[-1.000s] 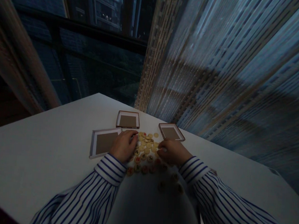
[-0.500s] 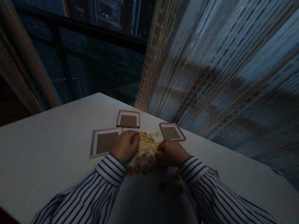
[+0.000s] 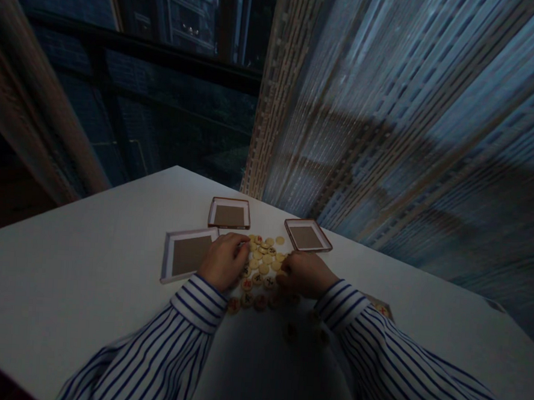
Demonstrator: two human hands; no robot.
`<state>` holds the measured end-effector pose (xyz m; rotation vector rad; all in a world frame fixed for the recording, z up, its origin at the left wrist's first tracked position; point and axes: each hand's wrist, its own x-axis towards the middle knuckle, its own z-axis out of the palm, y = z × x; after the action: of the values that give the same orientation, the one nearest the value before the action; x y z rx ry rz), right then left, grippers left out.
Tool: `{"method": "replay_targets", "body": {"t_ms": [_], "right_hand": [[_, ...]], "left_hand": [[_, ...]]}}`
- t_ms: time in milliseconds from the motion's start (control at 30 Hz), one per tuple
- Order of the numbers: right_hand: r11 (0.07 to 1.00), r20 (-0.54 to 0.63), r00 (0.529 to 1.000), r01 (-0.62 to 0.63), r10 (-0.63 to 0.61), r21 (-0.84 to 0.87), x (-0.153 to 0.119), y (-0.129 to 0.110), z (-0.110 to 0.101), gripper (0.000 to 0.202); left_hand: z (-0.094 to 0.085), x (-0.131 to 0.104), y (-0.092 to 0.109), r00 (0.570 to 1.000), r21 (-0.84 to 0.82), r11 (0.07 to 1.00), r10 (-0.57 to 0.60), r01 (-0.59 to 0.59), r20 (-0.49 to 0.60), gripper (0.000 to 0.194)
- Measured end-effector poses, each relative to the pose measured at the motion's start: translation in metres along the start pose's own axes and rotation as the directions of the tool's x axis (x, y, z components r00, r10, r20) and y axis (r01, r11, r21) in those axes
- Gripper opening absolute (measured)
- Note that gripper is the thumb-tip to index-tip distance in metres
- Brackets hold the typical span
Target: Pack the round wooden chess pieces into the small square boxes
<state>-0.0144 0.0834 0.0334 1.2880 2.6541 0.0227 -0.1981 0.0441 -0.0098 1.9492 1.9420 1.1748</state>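
Round xiangqi pieces (image 3: 264, 269) lie in a loose cluster on the white table, some blank side up, others showing red or black characters. My left hand (image 3: 222, 261) rests at the cluster's left edge, fingers curved and thumb apart from the index finger, with no piece clearly held. On the cluster's right side is my right hand (image 3: 305, 273), its fingers curled together and touching the pieces there. Whatever may be inside those fingers is hidden. Nearer to me, several pieces with characters (image 3: 247, 299) form a rough row, partly in shadow.
Three shallow open box parts lie around the cluster: a larger tray (image 3: 167, 257) at left, a small one (image 3: 211, 211) behind, another (image 3: 325, 243) at right rear. Another container with a piece (image 3: 381, 310) is partly behind my right sleeve. A string curtain (image 3: 367, 109) hangs beyond the table (image 3: 86, 261).
My right hand and forearm have shifted very slightly, showing a bit more of the container behind the sleeve. My left hand and the pieces look almost unchanged.
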Motion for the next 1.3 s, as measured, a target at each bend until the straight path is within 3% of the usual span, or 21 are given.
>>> {"method": "replay_targets", "body": {"t_ms": [200, 333, 400, 533, 633, 767, 1067, 1300], "right_hand": [[0.993, -0.043, 0.997, -0.064, 0.068, 0.095, 0.0, 0.005, 0.002, 0.023], [0.92, -0.046, 0.992, -0.095, 0.121, 0.379, 0.001, 0.011, 0.003, 0.018], [0.814, -0.022, 0.988, -0.114, 0.154, 0.569, 0.002, 0.013, 0.004, 0.015], [0.504, 0.054, 0.984, -0.134, 0.169, 0.854, 0.002, 0.014, 0.003, 0.014], [0.324, 0.087, 0.985, -0.131, 0.146, 0.937, -0.001, 0.013, -0.001, 0.014], [0.178, 0.084, 0.989, -0.105, 0.12, 0.978, -0.004, 0.013, -0.004, 0.019], [0.106, 0.07, 0.99, -0.083, 0.127, 0.991, -0.005, 0.013, -0.002, 0.027], [0.05, 0.02, 0.993, -0.026, 0.116, 0.998, -0.005, 0.011, -0.002, 0.029]], "left_hand": [[0.0, 0.0, 0.001, 1.0, 0.005, 1.0, -0.001, 0.001, -0.003, 0.027], [0.0, -0.001, 0.002, 1.0, 0.013, 1.0, 0.001, -0.001, 0.007, 0.027], [0.0, -0.001, 0.003, 1.0, 0.014, 1.0, 0.013, -0.013, 0.005, 0.027], [0.001, -0.002, 0.004, 0.999, 0.004, 0.999, 0.043, -0.043, -0.004, 0.027], [0.003, -0.002, 0.004, 0.997, -0.006, 0.998, 0.068, -0.069, -0.019, 0.027], [0.005, -0.003, 0.003, 0.993, -0.01, 0.994, 0.111, -0.111, -0.041, 0.024], [0.008, -0.008, 0.009, 0.959, -0.09, 0.956, 0.272, -0.279, -0.075, 0.019], [0.01, -0.011, 0.012, 0.925, -0.111, 0.918, 0.377, -0.38, -0.048, 0.027]]}}
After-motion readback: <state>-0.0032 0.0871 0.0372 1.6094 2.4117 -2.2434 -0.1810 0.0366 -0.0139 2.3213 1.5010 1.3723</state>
